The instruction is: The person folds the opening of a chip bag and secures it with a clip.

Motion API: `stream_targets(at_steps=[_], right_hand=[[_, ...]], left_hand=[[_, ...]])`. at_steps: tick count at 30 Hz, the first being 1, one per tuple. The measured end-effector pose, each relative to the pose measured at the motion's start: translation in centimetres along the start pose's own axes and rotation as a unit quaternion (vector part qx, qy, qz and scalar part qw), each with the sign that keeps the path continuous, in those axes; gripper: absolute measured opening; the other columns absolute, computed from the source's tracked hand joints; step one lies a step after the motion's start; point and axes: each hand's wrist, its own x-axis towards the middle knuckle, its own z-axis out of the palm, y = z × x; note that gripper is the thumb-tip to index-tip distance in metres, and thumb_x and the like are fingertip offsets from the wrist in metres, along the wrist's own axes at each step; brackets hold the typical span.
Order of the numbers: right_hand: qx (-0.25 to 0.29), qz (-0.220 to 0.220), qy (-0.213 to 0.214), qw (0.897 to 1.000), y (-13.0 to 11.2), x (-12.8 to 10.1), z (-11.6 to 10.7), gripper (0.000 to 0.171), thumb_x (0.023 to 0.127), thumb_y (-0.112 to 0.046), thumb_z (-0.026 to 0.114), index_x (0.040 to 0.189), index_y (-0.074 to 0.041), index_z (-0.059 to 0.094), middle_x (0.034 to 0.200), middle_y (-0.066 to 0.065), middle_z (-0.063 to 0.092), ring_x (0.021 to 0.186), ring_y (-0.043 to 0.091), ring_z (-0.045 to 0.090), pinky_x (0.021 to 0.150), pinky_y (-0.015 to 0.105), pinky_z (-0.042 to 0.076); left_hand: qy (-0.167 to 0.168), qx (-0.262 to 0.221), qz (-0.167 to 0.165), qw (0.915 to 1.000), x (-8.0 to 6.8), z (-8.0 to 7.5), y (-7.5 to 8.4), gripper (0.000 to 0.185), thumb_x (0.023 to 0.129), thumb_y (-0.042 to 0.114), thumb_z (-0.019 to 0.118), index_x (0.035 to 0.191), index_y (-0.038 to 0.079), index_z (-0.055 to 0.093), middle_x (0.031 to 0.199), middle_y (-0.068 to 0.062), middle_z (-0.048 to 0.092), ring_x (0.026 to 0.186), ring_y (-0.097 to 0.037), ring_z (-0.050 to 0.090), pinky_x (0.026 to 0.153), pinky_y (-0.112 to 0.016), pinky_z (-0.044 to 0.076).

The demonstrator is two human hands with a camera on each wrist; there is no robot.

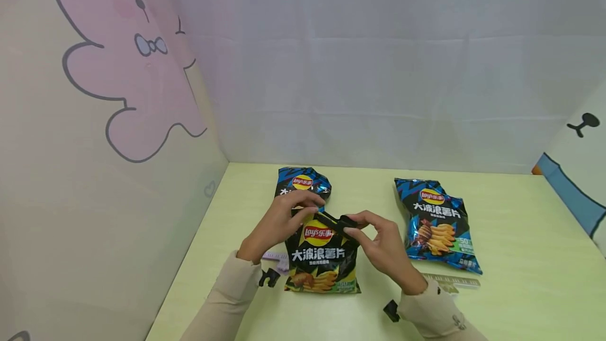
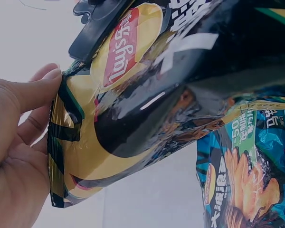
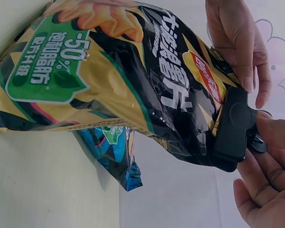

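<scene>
Black chip bag [image 1: 325,267] is pinched at top by left hand [image 1: 282,218] (for tautness, presumably); clip [image 3: 231,133] across it is gripped by right hand [image 1: 384,244].

Booth-like setting: yellow-green table [image 1: 521,241], cartoon-printed side walls [image 1: 142,204], pale backdrop [image 1: 379,93].

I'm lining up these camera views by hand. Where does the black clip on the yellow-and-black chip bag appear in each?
Head: the black clip is below and slightly right of centre.
Left wrist: the clip is at the top edge, left of centre.
Right wrist: the clip is right of centre, near mid-height.
Shared landmark: the yellow-and-black chip bag, its Lay's logo beside the clip.
</scene>
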Motion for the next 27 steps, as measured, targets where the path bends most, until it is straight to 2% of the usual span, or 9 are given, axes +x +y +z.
stream_targets(at_steps=[6,10,17,20,23,27], right_hand=[[-0.007,0.006,-0.006,1.000,0.0,0.1,0.2,0.022,0.088,-0.012,0.078,0.109,-0.016,0.076,0.089,-0.008,0.074,0.082,0.001,0.065,0.085,0.029,0.053],[-0.012,0.008,-0.006,1.000,0.0,0.1,0.2,0.021,0.088,-0.012,0.078,0.109,-0.016,0.075,0.089,-0.007,0.074,0.081,0.002,0.065,0.086,0.029,0.053],[-0.013,0.015,-0.008,1.000,-0.1,0.1,0.4,0.020,0.090,-0.014,0.076,0.110,-0.016,0.074,0.089,-0.007,0.074,0.082,0.005,0.066,0.090,0.036,0.053],[-0.009,0.021,-0.007,1.000,-0.1,0.1,0.4,0.020,0.091,-0.015,0.075,0.111,-0.017,0.073,0.090,-0.007,0.074,0.083,0.007,0.067,0.091,0.040,0.053],[-0.004,0.032,-0.007,0.999,-0.2,0.0,0.4,0.021,0.092,-0.016,0.074,0.113,-0.017,0.073,0.092,-0.007,0.074,0.085,0.008,0.067,0.092,0.042,0.052],[-0.006,0.041,-0.005,0.999,0.0,-0.1,0.4,0.023,0.092,-0.016,0.074,0.115,-0.018,0.072,0.093,-0.006,0.074,0.087,0.007,0.066,0.093,0.043,0.053]], left_hand=[[0.004,-0.006,0.005,1.0000,0.1,0.1,0.1,0.020,0.100,0.017,0.062,0.117,0.016,0.072,0.116,0.000,0.074,0.102,-0.014,0.071,0.089,-0.032,0.060],[0.002,-0.003,0.005,1.0000,0.0,0.2,0.1,0.020,0.101,0.018,0.061,0.117,0.017,0.072,0.116,0.001,0.074,0.099,-0.012,0.069,0.085,-0.029,0.059],[0.012,0.008,0.004,0.9999,-0.1,0.4,0.1,0.021,0.100,0.017,0.063,0.119,0.018,0.071,0.111,0.001,0.075,0.089,-0.008,0.065,0.076,-0.023,0.054],[0.017,0.019,-0.002,0.9997,-0.2,0.4,0.1,0.024,0.099,0.017,0.064,0.122,0.018,0.069,0.107,0.001,0.075,0.090,-0.010,0.067,0.076,-0.027,0.054],[0.037,0.031,-0.030,0.9984,-0.6,0.3,-0.1,0.031,0.098,0.022,0.066,0.129,0.020,0.065,0.105,0.000,0.074,0.102,-0.015,0.066,0.085,-0.036,0.055],[0.083,0.010,-0.093,0.9922,-2.0,0.1,-1.2,0.048,0.096,0.030,0.070,0.141,0.022,0.055,0.116,-0.005,0.070,0.116,-0.023,0.062,0.093,-0.049,0.053]])
